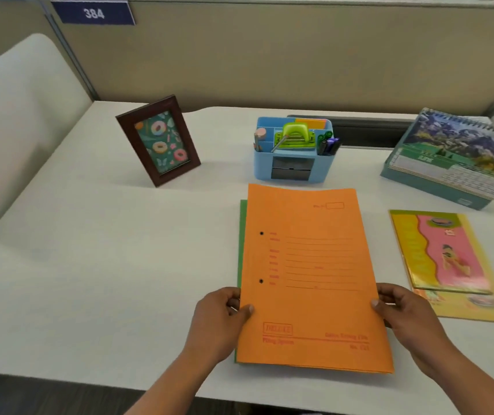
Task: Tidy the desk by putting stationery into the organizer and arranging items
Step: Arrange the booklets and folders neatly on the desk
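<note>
My orange file [311, 265] hides most of the green file [242, 235]. The calendar [455, 157] is cut off at right, dates unreadable.

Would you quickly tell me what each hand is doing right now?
Left hand: grips the left edge of the orange folder.
Right hand: grips the folder's right edge.

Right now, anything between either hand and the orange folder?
Nothing visible. The left hand and right hand grip the orange folder by its side edges, thumbs on top. A green folder lies under it; the blue organizer stands clear beyond its far edge.
</note>
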The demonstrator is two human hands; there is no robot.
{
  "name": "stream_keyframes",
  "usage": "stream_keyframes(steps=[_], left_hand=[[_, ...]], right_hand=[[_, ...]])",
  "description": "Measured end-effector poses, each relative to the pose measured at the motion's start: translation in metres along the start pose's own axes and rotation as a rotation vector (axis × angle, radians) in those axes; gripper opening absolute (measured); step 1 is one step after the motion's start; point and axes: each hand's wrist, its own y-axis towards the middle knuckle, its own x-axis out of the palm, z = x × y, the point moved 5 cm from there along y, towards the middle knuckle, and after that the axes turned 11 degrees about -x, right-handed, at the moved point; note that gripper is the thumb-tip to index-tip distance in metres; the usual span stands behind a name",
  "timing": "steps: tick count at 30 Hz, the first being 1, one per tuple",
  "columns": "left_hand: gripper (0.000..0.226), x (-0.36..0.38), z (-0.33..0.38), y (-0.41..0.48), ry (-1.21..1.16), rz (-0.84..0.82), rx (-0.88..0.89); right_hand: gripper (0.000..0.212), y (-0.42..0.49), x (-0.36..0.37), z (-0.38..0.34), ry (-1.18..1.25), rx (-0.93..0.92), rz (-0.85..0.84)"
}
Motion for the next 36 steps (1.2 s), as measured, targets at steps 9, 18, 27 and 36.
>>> stream_keyframes(steps=[9,18,27,36], left_hand=[[0.008,0.005,-0.005,0.018,0.098,0.074,-0.096],[0.015,0.005,-0.015,0.019,0.122,0.109,-0.133],[0.023,0.007,-0.020,0.021,0.086,0.110,-0.127],[0.015,0.011,-0.028,0.024,0.071,0.100,-0.123]], right_hand=[[0.023,0.022,0.010,0.016,-0.050,-0.012,-0.024],[0.021,0.023,0.008,0.024,-0.200,-0.067,-0.076],[0.021,0.025,0.006,0.026,-0.272,-0.101,-0.053],[0.029,0.025,0.004,0.029,-0.261,-0.103,-0.028]])
